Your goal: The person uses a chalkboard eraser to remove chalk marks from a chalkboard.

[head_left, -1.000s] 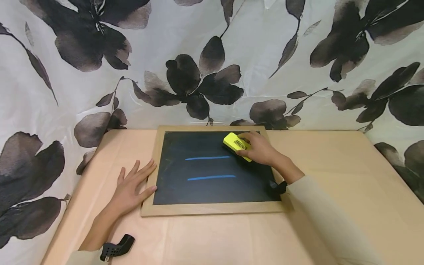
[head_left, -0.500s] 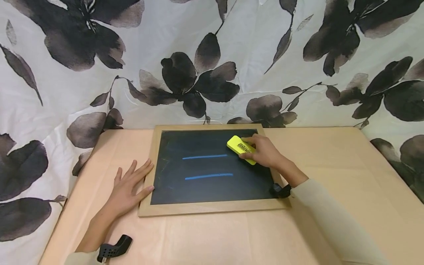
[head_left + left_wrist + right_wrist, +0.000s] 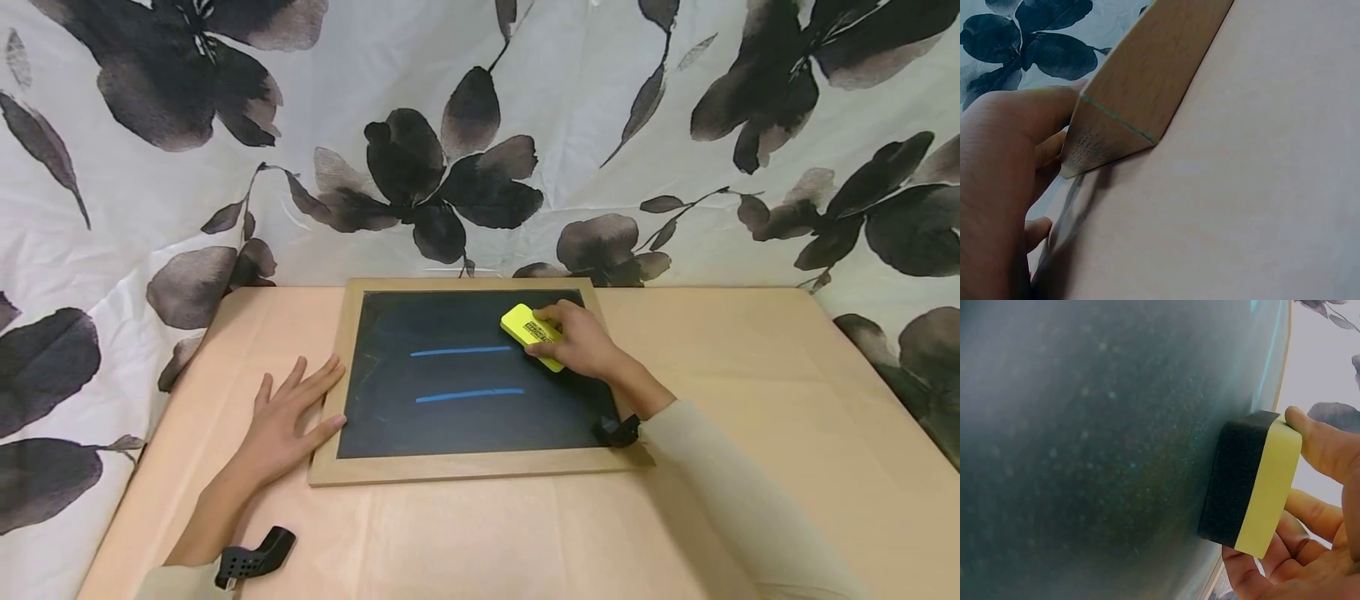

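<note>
A chalkboard (image 3: 465, 425) in a pale wooden frame (image 3: 480, 465) lies on the table, with two blue lines (image 3: 469, 395) drawn across its middle. My right hand (image 3: 581, 342) grips a yellow board eraser (image 3: 531, 332) by its sides near the upper right of the board. In the right wrist view the black felt side of the eraser (image 3: 1238, 481) faces the board, right at its surface. My left hand (image 3: 285, 425) has its fingers spread, the thumb and fingertips resting on the frame's left edge. The left wrist view shows that hand beside the frame's corner (image 3: 1110, 125).
The light wooden table (image 3: 465, 533) extends around the board. Behind and to the left hangs a white cloth (image 3: 585, 108) with dark flowers. Black wrist bands (image 3: 255, 557) sit on both wrists.
The eraser moved slightly down and right, then back left toward the end of the upper blue line. My left hand stays on the frame; the whole view shifted a little.
</note>
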Tool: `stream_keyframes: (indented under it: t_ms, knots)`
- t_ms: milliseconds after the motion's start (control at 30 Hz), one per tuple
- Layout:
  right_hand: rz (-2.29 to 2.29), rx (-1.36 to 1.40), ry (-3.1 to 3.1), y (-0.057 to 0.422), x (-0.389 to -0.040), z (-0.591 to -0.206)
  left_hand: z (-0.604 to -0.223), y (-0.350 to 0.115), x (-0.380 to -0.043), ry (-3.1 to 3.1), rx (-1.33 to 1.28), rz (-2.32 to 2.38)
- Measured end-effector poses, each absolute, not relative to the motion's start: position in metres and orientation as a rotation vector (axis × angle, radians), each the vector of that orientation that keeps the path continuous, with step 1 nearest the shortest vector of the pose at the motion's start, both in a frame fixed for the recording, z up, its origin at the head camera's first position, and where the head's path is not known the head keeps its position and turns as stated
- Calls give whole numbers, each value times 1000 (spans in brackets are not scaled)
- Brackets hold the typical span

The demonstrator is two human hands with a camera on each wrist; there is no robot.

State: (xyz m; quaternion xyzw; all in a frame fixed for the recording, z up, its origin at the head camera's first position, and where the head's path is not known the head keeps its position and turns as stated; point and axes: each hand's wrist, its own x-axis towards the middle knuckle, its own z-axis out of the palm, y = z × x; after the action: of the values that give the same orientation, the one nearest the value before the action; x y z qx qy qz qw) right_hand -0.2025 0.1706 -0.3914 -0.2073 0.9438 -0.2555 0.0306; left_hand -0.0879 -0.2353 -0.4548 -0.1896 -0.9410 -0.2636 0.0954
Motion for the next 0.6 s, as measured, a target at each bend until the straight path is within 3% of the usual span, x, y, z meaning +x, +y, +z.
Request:
stream_keyframes:
  t_ms: [600]
  knots:
    - [-691,-658,2906,138,-209,-390,-454,-237,-91,-2785,-561,-800]
